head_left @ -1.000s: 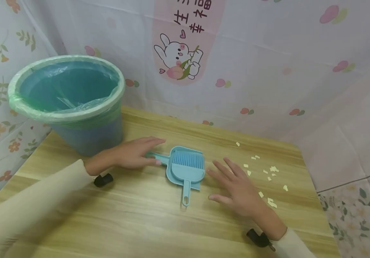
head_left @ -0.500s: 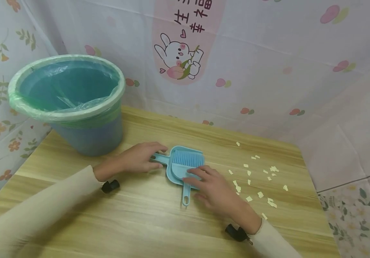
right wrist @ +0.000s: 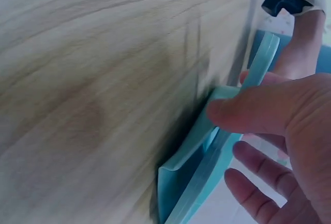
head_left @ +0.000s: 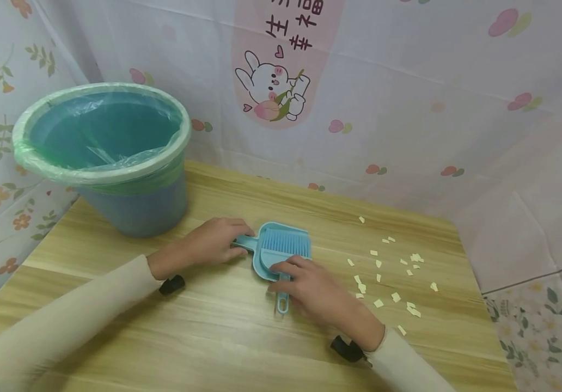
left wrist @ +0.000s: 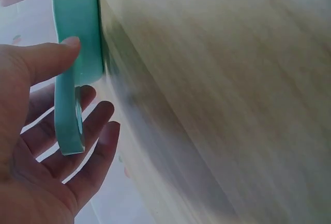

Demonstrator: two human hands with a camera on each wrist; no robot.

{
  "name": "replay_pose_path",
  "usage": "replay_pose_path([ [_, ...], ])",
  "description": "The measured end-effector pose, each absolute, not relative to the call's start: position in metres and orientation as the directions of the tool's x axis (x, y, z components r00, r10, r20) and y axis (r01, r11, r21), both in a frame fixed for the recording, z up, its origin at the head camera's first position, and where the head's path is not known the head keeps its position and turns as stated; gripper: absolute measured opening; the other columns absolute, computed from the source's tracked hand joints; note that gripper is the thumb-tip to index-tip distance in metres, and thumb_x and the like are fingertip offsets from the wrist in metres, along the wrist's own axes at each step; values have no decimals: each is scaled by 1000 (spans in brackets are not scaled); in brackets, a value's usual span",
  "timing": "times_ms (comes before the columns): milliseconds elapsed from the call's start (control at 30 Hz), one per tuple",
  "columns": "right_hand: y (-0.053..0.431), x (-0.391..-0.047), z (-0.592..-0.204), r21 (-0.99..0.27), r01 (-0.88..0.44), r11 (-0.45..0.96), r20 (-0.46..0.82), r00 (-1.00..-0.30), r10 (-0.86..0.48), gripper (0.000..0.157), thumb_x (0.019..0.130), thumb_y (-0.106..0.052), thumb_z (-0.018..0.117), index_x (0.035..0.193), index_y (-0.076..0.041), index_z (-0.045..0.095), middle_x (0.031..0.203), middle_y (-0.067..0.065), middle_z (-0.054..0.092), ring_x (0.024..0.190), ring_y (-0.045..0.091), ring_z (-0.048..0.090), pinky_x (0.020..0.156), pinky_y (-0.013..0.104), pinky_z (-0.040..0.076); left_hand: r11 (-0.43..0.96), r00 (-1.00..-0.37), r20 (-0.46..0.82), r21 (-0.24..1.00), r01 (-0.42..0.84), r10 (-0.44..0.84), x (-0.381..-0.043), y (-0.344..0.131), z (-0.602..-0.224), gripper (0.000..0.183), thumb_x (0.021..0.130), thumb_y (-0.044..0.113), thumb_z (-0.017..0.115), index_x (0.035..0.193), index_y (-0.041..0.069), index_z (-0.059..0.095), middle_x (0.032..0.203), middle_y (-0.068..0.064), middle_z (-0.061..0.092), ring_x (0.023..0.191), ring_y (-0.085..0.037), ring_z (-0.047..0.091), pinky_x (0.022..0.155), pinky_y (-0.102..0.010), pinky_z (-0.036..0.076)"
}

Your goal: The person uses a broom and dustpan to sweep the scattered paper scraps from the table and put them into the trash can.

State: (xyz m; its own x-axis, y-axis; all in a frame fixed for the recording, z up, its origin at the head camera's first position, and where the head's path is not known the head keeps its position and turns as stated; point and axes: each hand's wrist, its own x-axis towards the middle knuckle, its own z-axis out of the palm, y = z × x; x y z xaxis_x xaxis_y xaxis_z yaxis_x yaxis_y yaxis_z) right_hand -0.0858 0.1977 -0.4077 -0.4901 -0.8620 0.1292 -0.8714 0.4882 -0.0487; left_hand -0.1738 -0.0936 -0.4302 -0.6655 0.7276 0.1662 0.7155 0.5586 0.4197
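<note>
A light-blue dustpan (head_left: 257, 261) lies on the table with its handle pointing left. On top of it rests a matching hand brush (head_left: 286, 243), bristles away from me and handle toward me. My left hand (head_left: 212, 239) is at the dustpan handle (left wrist: 66, 115); in the left wrist view the thumb lies against one side and the loosely curved fingers pass behind the other. My right hand (head_left: 315, 291) has its fingers bent over the brush handle (head_left: 283, 302). In the right wrist view its thumb (right wrist: 248, 109) touches that handle, the fingers loosely curved beyond it.
A blue bucket (head_left: 139, 209) lined with a translucent green bag stands at the table's back left. Several small pale-yellow paper scraps (head_left: 378, 303) lie scattered on the right half of the wooden table (head_left: 232, 337). Patterned curtains (head_left: 398, 120) hang behind it.
My right hand has moved left from beside the scraps onto the brush handle. The left hand has shifted slightly right and closed around the dustpan handle. Dustpan and brush have stayed in place.
</note>
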Motion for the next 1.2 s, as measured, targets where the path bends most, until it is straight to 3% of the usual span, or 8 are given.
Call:
replay_pose_path([
  [500, 194, -89, -406, -41, -872, 487, 117, -489, -865, 32, 85, -3, 92, 109, -24, 87, 135, 5, 70, 110, 24, 66, 94, 35, 57, 559, -658, 143, 414, 719, 740, -177, -90, -432, 35, 100, 23, 85, 128, 2, 78, 124, -11, 78, 117, -30, 75, 100, -48, 59],
  [733, 196, -93, -397, -55, -892, 449, 228, -449, -864, 38, 77, 2, 94, 107, -20, 88, 126, 6, 74, 109, 26, 70, 92, 35, 59, 533, -648, 169, 437, 725, 743, -177, -90, -433, 33, 99, 20, 86, 125, 2, 79, 122, -11, 79, 114, -29, 76, 97, -47, 60],
  [967, 202, -97, -382, -145, -880, 453, 324, -474, -819, 36, 77, 3, 99, 105, -16, 87, 118, 8, 78, 108, 29, 74, 92, 39, 62, 522, -644, 178, 447, 726, 744, -178, -91, -434, 32, 98, 20, 86, 124, 3, 80, 121, -10, 79, 112, -27, 77, 94, -45, 61],
  [1200, 214, -107, -375, -198, -875, 442, 475, -480, -738, 41, 73, 14, 94, 106, -8, 84, 110, 7, 79, 99, 27, 78, 80, 35, 64, 511, -641, 189, 457, 728, 744, -178, -91, -434, 30, 98, 20, 87, 123, 4, 81, 119, -8, 80, 109, -24, 77, 92, -44, 61],
])
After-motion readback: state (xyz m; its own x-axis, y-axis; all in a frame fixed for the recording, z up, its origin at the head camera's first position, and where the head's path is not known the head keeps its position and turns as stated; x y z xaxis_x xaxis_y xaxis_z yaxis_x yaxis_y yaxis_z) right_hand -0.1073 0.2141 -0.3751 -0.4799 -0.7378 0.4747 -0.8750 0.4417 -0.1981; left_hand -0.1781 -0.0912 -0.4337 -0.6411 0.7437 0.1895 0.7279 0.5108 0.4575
